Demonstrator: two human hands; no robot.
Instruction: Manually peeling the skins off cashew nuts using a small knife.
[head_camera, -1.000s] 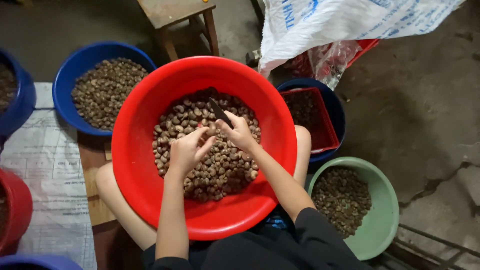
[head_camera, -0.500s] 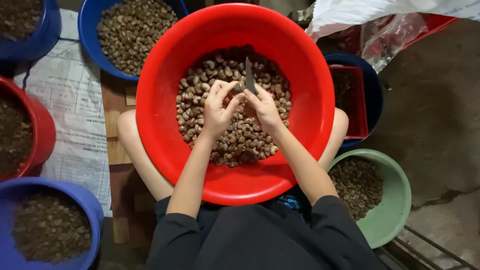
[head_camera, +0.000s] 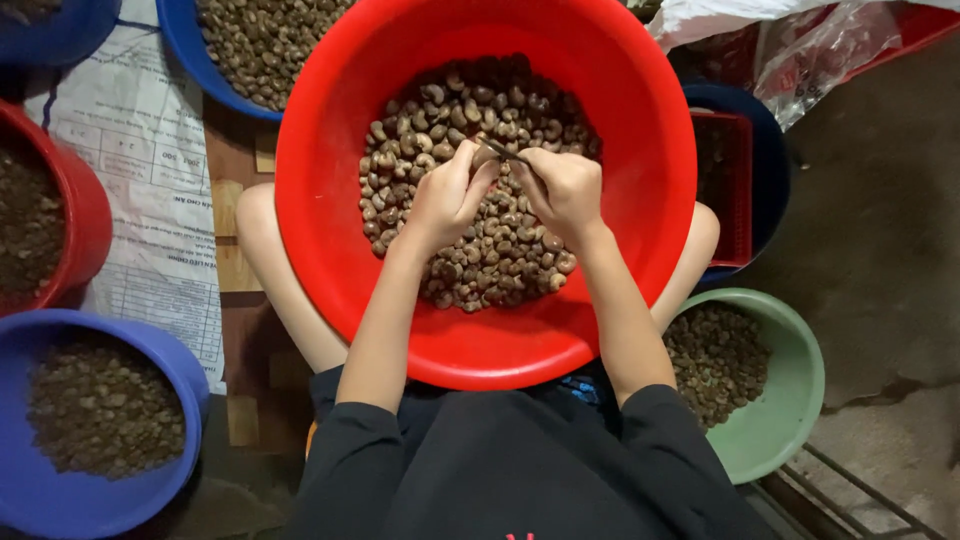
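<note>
A red basin of nuts rests on the lap, within easy reach. Blue and green basins crowd it at 8 and 4 o'clock. Left hand pinches one nut; right hand closes round a small blade, tip meeting that nut at centre.

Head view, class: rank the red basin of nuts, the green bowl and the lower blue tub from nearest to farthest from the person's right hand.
From the right hand:
1. Red basin, directly beneath the hand, on the lap.
2. Green bowl, lower right, beside the right knee.
3. Blue tub, far lower left, across the body.
</note>
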